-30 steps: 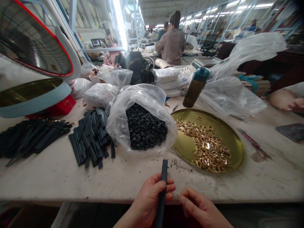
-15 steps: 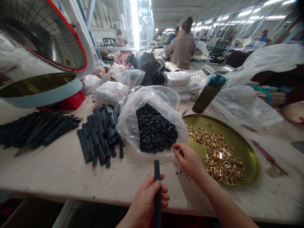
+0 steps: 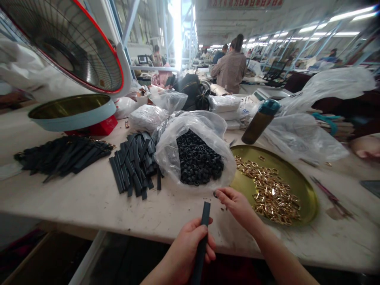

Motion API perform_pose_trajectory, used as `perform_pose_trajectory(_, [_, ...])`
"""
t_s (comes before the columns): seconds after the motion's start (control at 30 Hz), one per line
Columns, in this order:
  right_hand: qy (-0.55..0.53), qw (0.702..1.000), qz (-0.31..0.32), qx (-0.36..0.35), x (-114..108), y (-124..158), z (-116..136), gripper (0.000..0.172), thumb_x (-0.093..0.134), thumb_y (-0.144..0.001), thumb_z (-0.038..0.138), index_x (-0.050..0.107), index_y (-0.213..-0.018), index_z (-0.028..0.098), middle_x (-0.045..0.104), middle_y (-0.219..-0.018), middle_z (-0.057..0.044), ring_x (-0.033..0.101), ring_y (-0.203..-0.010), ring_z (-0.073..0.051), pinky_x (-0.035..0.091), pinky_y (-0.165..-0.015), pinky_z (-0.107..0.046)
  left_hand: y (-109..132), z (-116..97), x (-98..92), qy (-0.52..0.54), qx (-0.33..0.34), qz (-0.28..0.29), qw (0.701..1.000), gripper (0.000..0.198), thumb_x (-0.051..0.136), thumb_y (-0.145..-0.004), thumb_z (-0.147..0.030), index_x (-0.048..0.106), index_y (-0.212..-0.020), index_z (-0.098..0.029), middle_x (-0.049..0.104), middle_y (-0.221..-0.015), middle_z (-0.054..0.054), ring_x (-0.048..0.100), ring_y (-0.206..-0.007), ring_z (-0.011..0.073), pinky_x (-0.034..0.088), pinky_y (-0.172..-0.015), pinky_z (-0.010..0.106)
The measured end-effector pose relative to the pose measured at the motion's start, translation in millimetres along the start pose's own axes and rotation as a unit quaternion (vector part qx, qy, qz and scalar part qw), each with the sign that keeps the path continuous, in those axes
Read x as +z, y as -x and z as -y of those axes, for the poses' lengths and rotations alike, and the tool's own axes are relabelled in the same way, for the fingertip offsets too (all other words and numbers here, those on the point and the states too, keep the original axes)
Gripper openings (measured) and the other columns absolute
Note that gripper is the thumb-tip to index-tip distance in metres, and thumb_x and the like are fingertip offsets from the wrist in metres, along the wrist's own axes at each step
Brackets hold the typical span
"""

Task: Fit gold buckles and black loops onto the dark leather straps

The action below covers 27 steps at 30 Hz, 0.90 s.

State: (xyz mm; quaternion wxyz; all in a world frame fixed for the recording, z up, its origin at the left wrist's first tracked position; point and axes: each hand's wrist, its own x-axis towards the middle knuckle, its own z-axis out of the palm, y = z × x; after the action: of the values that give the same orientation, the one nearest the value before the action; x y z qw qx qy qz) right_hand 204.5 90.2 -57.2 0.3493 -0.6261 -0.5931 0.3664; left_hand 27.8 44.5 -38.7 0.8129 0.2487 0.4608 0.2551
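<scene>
Both hands at table (image 3: 89, 206) edge: L hand (image 3: 190, 249) grips strap (image 3: 203, 233)

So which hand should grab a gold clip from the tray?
Probably the right hand: it hangs beside the tray of clips, while the left hand is gripping the strip.

A pale, scuffed surface (image 3: 74, 202) carries everything. On its left lies a loose heap of long dark strips (image 3: 63, 155); just beside it sits a stack of shorter dark strips (image 3: 133, 166). At the middle a clear plastic bag (image 3: 194, 152) lies open, full of small black rings. To its right rests a round brass tray (image 3: 285, 174) strewn with gold buckles, with a dark bottle (image 3: 259, 122) behind it. Farther back — white packets, more plastic bags, a fan's base (image 3: 73, 114). Scissors (image 3: 329, 194) lie near the right edge.
</scene>
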Motion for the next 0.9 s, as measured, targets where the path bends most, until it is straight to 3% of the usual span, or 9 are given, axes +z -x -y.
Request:
perform_pose_trajectory(0.13, [-0.275,0.954,0.027,0.114,7.0,38.7,2.9,0.037,0.058,-0.074,0.048,0.064,-0.089,0.015,0.057,-0.066,0.000,0.049,-0.057,-0.011,0.038,-0.055,-0.024,5.1,4.7,7.4,-0.081,0.006,0.019,0.997,0.030,0.039,-0.079,-0.020,0.049,-0.107,-0.011,0.058,-0.054,-0.003,0.049,-0.036,0.0057,0.033,-0.038,0.014])
perform_pose_trajectory(0.27, [-0.401,0.903,0.031,0.149,17.5,61.7,4.6,0.043,0.063,-0.071,0.048,0.060,-0.098,0.016,0.057,-0.066,0.001,0.049,-0.055,-0.010,0.037,-0.053,-0.022,6.5,10.2,7.9,-0.206,0.059,0.000,0.977,0.025,0.038,-0.081,-0.021,0.052,-0.100,-0.013,0.054,-0.049,-0.005,0.044,-0.032,0.0050,0.031,-0.036,0.014])
perform_pose_trajectory(0.4, [-0.419,0.895,0.045,0.143,20.9,71.3,5.1,0.044,0.057,-0.075,0.052,0.060,-0.097,0.014,0.059,-0.066,0.000,0.048,-0.053,-0.009,0.036,-0.051,-0.022,7.6,13.4,5.1,-0.281,0.093,0.001,0.955,0.025,0.036,-0.084,-0.027,0.054,-0.095,-0.013,0.050,-0.045,-0.007,0.039,-0.029,0.0052,0.028,-0.033,0.015])
perform_pose_trajectory(0.57, [-0.403,0.904,0.048,0.136,16.8,76.9,0.7,0.043,0.066,-0.069,0.049,0.061,-0.093,0.014,0.059,-0.063,0.001,0.046,-0.051,-0.008,0.035,-0.050,-0.021,7.1,14.9,4.6,-0.310,0.097,0.015,0.946,0.026,0.036,-0.084,-0.029,0.054,-0.095,-0.014,0.048,-0.045,-0.007,0.038,-0.029,0.0055,0.026,-0.033,0.015])
perform_pose_trajectory(0.77, [-0.487,0.856,0.020,0.173,13.1,83.5,-6.5,0.045,0.063,-0.071,0.052,0.062,-0.098,0.015,0.052,-0.057,0.004,0.041,-0.047,-0.005,0.032,-0.046,-0.017,7.4,12.9,11.9,-0.265,0.058,0.055,0.961,0.034,0.038,-0.080,-0.040,0.052,-0.095,-0.013,0.051,-0.045,-0.006,0.039,-0.031,0.0063,0.025,-0.035,0.017])
perform_pose_trajectory(0.9, [-0.461,0.870,0.043,0.167,12.7,87.1,-9.5,0.044,0.065,-0.071,0.050,0.062,-0.098,0.015,0.055,-0.060,0.003,0.040,-0.048,-0.005,0.030,-0.046,-0.017,8.4,11.3,19.1,-0.213,0.010,0.066,0.975,0.037,0.042,-0.076,-0.038,0.054,-0.099,-0.012,0.052,-0.045,-0.005,0.039,-0.031,0.0055,0.023,-0.034,0.016])
